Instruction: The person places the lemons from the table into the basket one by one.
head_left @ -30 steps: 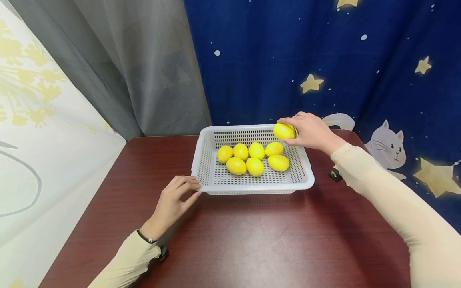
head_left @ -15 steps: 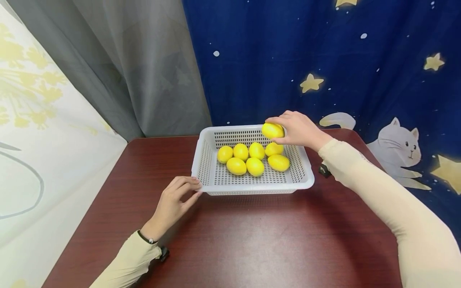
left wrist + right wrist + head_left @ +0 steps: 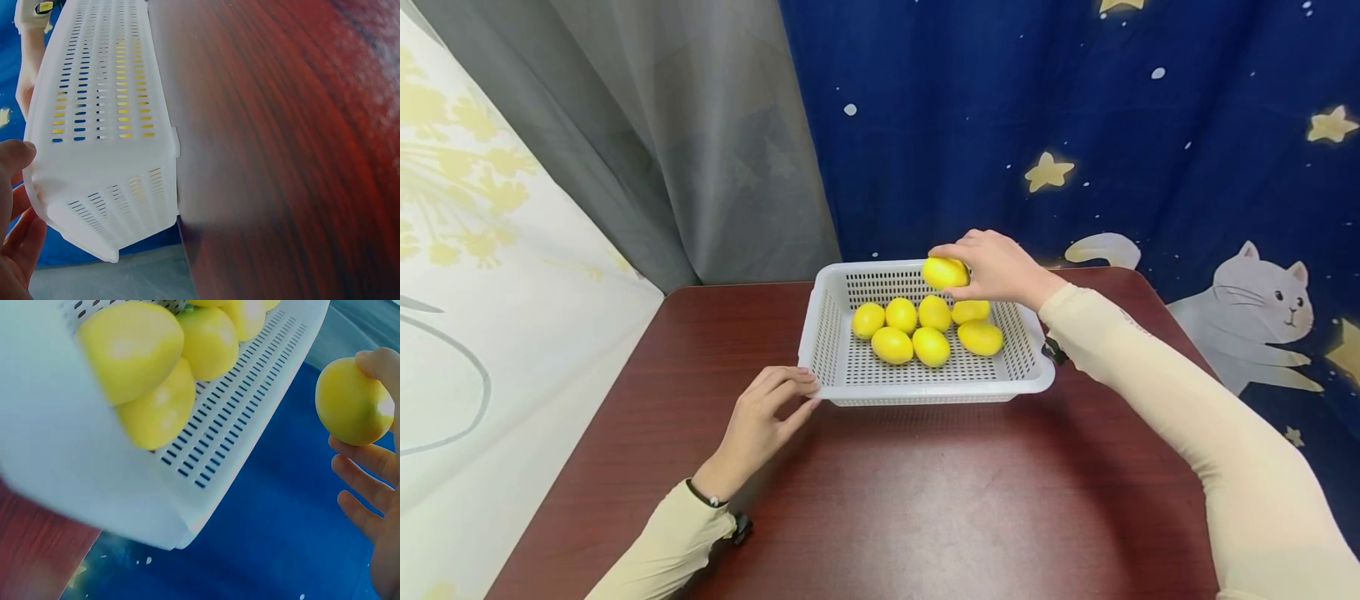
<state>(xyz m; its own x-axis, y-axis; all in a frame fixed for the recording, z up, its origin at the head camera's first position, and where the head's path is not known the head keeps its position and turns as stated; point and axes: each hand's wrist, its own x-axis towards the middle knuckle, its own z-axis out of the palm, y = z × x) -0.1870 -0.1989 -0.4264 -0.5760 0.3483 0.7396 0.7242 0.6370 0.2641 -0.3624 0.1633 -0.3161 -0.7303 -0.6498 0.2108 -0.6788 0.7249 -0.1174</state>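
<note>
In the head view, a white perforated plastic basket [image 3: 917, 389] holds several yellow lemons [image 3: 892, 346] on its floor, in two rough rows. My right hand [image 3: 996, 267] pinches another lemon [image 3: 945, 272] between thumb and fingers, over the back part of the basket. That lemon [image 3: 354, 401] is apart from the others in the right wrist view, with my thumb on one side and a finger on the other. At the near left corner, my left hand [image 3: 767, 414] holds the basket's rim, thumb outside; the rim [image 3: 39, 181] passes between thumb and fingers in the left wrist view.
The basket stands on a dark red wooden table [image 3: 917, 492]. Behind it hang a grey curtain [image 3: 737, 150] and a blue curtain [image 3: 940, 125] with stars and a cat. A white patterned cloth [image 3: 497, 292] borders the left side.
My right hand has moved left over the back of the basket, carrying the lemon. My left hand, the basket and the lemons inside it have stayed in place.
</note>
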